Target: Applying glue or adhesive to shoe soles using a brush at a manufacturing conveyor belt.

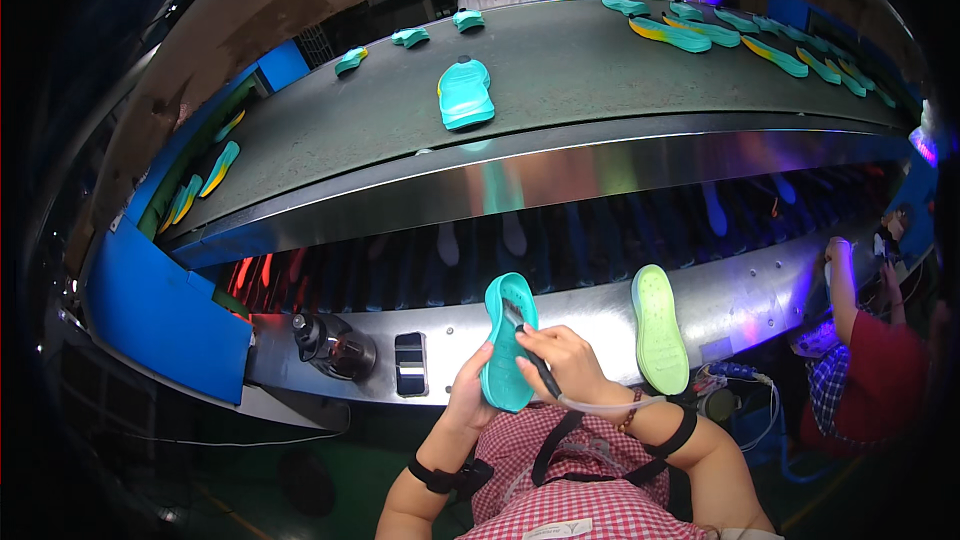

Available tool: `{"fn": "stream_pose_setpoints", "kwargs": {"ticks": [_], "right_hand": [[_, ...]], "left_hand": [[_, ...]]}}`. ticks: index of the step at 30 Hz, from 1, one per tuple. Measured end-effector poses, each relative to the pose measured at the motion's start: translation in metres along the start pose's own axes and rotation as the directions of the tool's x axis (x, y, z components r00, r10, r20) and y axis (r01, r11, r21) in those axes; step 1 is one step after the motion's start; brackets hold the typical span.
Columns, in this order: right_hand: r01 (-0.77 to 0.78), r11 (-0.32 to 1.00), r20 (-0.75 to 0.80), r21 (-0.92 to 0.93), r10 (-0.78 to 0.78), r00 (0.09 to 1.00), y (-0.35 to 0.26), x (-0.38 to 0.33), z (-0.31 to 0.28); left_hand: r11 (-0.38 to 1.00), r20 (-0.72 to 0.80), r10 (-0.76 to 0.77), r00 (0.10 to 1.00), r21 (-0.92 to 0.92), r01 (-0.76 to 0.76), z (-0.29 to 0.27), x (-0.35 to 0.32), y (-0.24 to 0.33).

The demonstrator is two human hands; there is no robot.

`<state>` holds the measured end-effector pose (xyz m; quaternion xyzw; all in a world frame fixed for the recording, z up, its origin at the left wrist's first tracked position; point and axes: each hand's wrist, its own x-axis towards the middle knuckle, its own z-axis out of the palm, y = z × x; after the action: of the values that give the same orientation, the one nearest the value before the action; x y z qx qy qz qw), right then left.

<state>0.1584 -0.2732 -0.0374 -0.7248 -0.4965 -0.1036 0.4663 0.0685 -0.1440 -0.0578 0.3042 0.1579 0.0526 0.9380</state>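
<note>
In left hand [469,389]: teal sole [502,352], gripped along its left side, inner face up, at near edge of metal ledge [590,312]. In right hand [566,362]: brush [542,375], pinched rather like a pen, with pale tube [612,406] running to the right past the wrist. Bristles at far half of inner face, apparently touching; cannot tell how hard or how wet. Seems to be coating the inner face, probably with liquid from the tube.

For good work, grip firmly on the outer wall only, with left fingers away from the brush's path. Draw even, overlapping strokes, first along the rim, then over the middle and near end. Press lightly, to avoid pooling in the small holes at far end. Turn the sole rather than twist the wrist. Leave slack in the tube, to avoid dragging it over wet places. Stay clear of green sole [660,332], lying right on the ledge, and of phone [410,364] at left.
</note>
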Motion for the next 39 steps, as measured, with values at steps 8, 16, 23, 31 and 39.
{"fn": "stream_pose_setpoints", "kwargs": {"ticks": [8,16,23,31,39], "right_hand": [[-0.465,0.474,0.414,0.748,0.213,0.885,0.023,-0.013,-0.048],[-0.167,0.073,0.101,0.983,0.546,0.832,0.041,-0.035,-0.111],[-0.166,0.079,0.063,0.983,0.702,0.71,0.057,-0.05,-0.12],[-0.169,0.053,0.09,0.984,0.67,0.737,0.059,-0.07,-0.12],[-0.145,0.059,0.065,0.988,0.69,0.721,0.061,-0.07,-0.116]], "left_hand": [[1.0,0.069,0.014,0.998,0.02,-0.016,-0.011,-0.01,0.024],[0.995,0.176,0.03,0.984,0.09,-0.046,0.017,-0.015,0.053],[0.911,0.554,0.361,0.75,-0.038,-0.41,0.082,0.055,0.163],[0.046,0.307,0.815,0.491,0.811,-0.583,0.092,0.171,0.214],[-0.524,0.601,0.678,0.424,0.799,-0.294,0.11,0.161,0.185]]}}
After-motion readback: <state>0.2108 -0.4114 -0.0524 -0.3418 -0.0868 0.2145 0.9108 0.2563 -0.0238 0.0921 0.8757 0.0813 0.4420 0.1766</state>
